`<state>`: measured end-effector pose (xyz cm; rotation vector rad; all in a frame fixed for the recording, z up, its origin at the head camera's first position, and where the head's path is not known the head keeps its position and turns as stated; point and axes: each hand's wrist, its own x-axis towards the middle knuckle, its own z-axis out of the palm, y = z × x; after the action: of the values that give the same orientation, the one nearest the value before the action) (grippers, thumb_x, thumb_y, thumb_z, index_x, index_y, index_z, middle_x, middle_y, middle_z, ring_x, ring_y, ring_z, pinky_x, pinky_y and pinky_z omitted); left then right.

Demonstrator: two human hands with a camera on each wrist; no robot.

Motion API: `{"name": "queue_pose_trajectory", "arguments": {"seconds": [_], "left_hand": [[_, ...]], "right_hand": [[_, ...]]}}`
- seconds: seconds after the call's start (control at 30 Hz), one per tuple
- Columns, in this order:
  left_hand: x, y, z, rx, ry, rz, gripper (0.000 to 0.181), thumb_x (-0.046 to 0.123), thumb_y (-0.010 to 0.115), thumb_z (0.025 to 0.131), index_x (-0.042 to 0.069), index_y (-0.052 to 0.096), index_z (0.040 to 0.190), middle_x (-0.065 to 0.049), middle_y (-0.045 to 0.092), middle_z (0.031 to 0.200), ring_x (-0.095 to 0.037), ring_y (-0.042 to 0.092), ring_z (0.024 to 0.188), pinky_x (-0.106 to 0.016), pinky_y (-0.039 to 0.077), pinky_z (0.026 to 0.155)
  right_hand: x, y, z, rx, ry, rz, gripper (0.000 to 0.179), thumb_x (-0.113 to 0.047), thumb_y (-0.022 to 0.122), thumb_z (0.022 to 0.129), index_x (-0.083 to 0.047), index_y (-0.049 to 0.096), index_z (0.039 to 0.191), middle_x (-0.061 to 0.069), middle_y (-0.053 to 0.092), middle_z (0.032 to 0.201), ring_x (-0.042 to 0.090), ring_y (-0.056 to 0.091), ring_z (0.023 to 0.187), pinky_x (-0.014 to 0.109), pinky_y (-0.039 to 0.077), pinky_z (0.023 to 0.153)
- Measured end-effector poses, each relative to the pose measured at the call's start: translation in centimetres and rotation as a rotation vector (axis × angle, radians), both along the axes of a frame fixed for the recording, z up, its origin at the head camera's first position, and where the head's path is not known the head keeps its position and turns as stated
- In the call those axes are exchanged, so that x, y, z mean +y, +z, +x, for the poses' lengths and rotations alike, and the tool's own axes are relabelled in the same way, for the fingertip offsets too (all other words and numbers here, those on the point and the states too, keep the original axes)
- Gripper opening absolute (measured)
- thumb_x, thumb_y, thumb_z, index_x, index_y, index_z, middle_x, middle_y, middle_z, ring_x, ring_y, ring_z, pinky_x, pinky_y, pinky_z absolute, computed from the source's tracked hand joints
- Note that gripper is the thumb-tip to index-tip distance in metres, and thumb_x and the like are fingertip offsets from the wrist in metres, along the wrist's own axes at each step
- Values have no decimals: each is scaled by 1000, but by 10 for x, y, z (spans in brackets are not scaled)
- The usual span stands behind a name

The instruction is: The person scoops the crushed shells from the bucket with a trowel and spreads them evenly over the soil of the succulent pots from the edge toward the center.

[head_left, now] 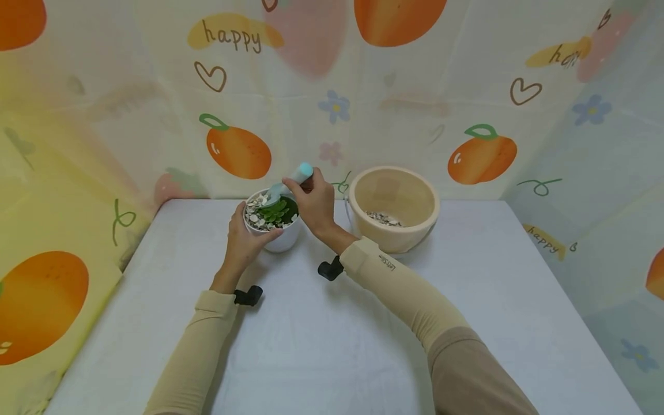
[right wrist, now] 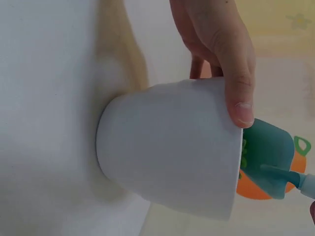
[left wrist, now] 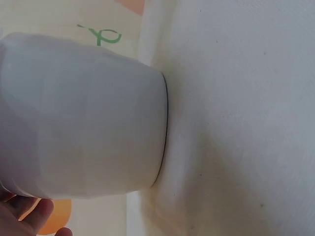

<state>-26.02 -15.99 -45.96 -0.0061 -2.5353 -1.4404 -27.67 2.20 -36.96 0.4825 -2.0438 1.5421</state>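
Note:
A white flower pot (head_left: 281,244) stands on the table, filled with pale stone chips (head_left: 253,221) around a green leafy succulent (head_left: 274,213). My left hand (head_left: 245,237) grips the pot from its left side, the thumb lying along the near rim in the right wrist view. My right hand (head_left: 319,203) holds a small trowel by its light blue handle (head_left: 299,174), tilted over the pot. In the right wrist view the trowel's teal blade (right wrist: 269,155) dips behind the rim beside the leaves. Its tip is hidden there.
To the right of the pot stands a cream bucket (head_left: 402,241) with a handle, stone chips (head_left: 384,219) at its bottom. A white cloth covers the table (head_left: 311,346). Behind it hangs a patterned curtain (head_left: 384,121) with printed oranges.

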Motion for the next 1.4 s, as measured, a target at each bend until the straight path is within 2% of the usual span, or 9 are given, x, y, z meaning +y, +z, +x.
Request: {"name": "queue_pose_trajectory", "arguments": {"seconds": [0.17, 0.4, 0.53, 0.67, 0.9, 1.27, 1.4], "left_hand": [[-7, 4, -1, -24, -38, -7, 111, 40, 84, 72, 8, 15, 154, -23, 30, 151, -37, 31, 136, -61, 29, 110], [-22, 8, -11, -65, -180, 24, 109, 32, 82, 77, 8, 11, 155, -21, 24, 154, -36, 27, 140, -60, 23, 115], [-23, 7, -13, -90, -195, 45, 111, 31, 83, 76, 10, 7, 156, -18, 22, 158, -35, 25, 144, -59, 21, 117], [-20, 4, -11, -88, -169, 59, 114, 32, 83, 75, 10, 6, 156, -18, 20, 159, -36, 23, 145, -58, 21, 118], [-12, -1, -10, 4, -138, 100, 108, 28, 86, 73, 9, 17, 154, -19, 29, 152, -33, 31, 139, -56, 24, 116], [5, -3, 1, 31, 28, 36, 112, 40, 86, 70, 9, 19, 153, -21, 32, 150, -35, 32, 136, -57, 30, 112], [7, -4, 2, 42, 56, 23, 114, 42, 86, 69, 9, 18, 154, -22, 32, 150, -36, 33, 136, -58, 30, 111]], "right_hand": [[1, -3, -1, -32, 8, -4, 29, -23, 70, 91, 1, 57, 101, 16, 72, 86, 22, 71, 77, 18, 52, 66], [1, -3, -1, -56, 4, -15, 29, -24, 68, 92, 1, 56, 102, 16, 72, 87, 22, 70, 77, 17, 50, 65], [1, -5, -1, -58, 4, -5, 29, -25, 69, 91, 0, 56, 101, 15, 73, 87, 22, 71, 78, 19, 53, 68], [1, -6, 1, -51, 0, -2, 30, -24, 70, 91, 0, 57, 100, 15, 73, 87, 22, 71, 79, 21, 55, 69], [0, -5, 3, -18, -5, -4, 30, -23, 72, 89, 1, 57, 98, 16, 73, 86, 23, 72, 77, 20, 56, 68], [-1, -2, 6, 28, -15, 46, 32, -23, 75, 86, 1, 55, 96, 15, 72, 85, 23, 73, 81, 20, 57, 73], [0, -3, 5, 29, -13, 48, 32, -22, 75, 86, 1, 55, 96, 15, 72, 84, 23, 73, 80, 20, 57, 73]]}}
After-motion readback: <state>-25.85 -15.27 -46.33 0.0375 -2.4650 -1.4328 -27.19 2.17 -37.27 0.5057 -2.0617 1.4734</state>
